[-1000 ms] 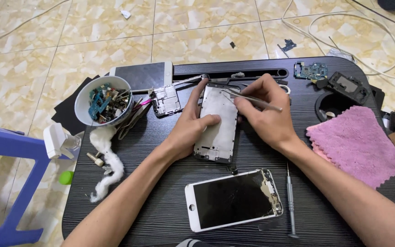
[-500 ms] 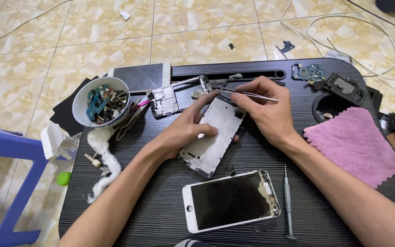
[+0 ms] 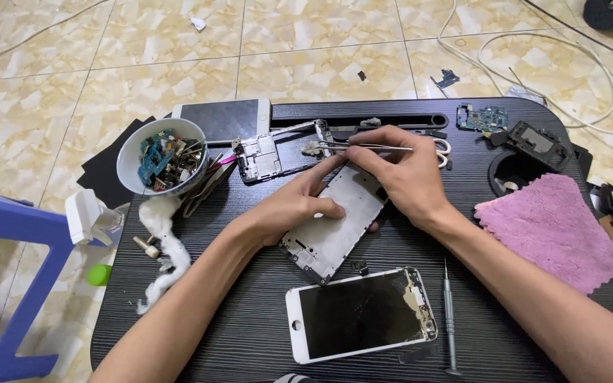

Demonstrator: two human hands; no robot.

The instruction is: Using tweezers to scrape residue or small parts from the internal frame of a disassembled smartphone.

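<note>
A silver phone back housing [image 3: 335, 227] lies tilted near the middle of the black desk [image 3: 250, 333], inner side up, its upper end covered by both hands. The left hand [image 3: 289, 209] lies flat over it, fingers spread and pressing on the metal rather than clenched around it; the thumb reaches along its upper left edge. The right hand [image 3: 402, 174] pinches a pair of metal tweezers [image 3: 363, 146], clenched between thumb and forefinger, with the tips pointing left toward a small greyish part [image 3: 311, 148] just beyond the housing's top. Whether the tips touch that part is hard to make out.

Just below the housing, toward the desk's front edge, lies a white phone screen assembly [image 3: 360, 315], its dark glass cracked. A slim screwdriver [image 3: 449, 319] lies just to its right, pointing away from the front edge. A tiny dark piece [image 3: 358, 267] sits between housing and screen.

Left of the hands a bare metal frame piece [image 3: 259, 157] rests near a white bowl [image 3: 162, 157] heaped with small circuit parts, too jumbled to tell apart. A strip of white cotton wadding [image 3: 168, 248] trails along the desk's left edge. Behind the bowl, another phone [image 3: 225, 117] lies partly hidden.

At the right a pink cloth [image 3: 551, 227] hangs over the desk's right edge, near a round recess [image 3: 516, 172]. A small green circuit board [image 3: 482, 117] and a black component [image 3: 533, 140] sit at the far right corner. A blue stool [image 3: 8, 269] is cut off at the left.
</note>
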